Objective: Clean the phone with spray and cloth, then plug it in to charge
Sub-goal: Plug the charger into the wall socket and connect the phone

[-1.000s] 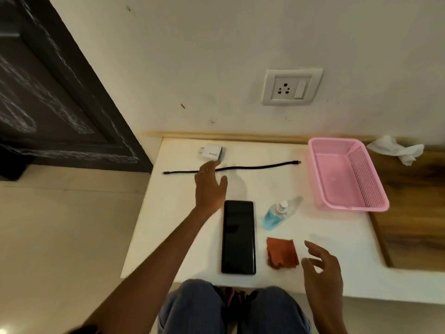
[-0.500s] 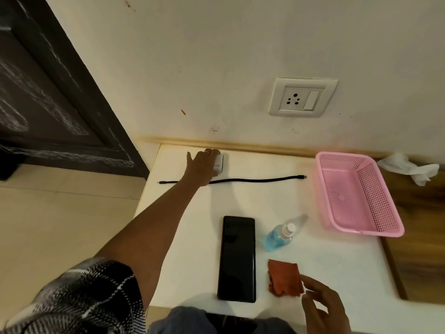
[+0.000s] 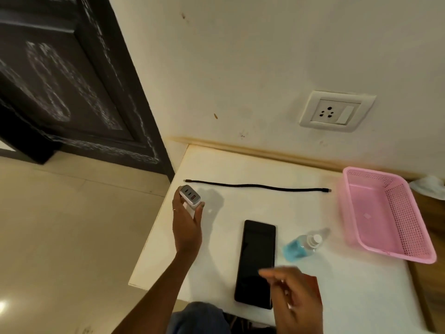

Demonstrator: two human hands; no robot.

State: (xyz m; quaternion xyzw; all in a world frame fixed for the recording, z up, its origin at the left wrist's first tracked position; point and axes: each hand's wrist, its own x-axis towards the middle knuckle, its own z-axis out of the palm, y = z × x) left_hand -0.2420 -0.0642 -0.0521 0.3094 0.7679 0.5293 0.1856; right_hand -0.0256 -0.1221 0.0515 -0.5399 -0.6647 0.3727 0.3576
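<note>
A black phone (image 3: 256, 261) lies face up on the white table (image 3: 240, 208). My left hand (image 3: 186, 227) grips a white charger adapter (image 3: 189, 195) above the table's left edge, its ports facing up. My right hand (image 3: 292, 295) hovers blurred over the phone's lower right with loosely spread fingers, hiding most of the rust-coloured cloth (image 3: 316, 285). A spray bottle of blue liquid (image 3: 301, 247) lies on its side right of the phone. A black cable (image 3: 257, 187) stretches straight across the back of the table. The wall socket (image 3: 336, 111) is above it.
A pink plastic basket (image 3: 407, 237) stands at the table's right end, with crumpled white tissue (image 3: 428, 185) behind it. A dark door (image 3: 67, 88) fills the left. Beige floor (image 3: 72, 237) lies beyond the table's left edge. My knee (image 3: 199, 317) shows below.
My left hand picked the adapter up from behind the cable and drew it back toward the table's left edge. My right hand rose over the cloth and phone.
</note>
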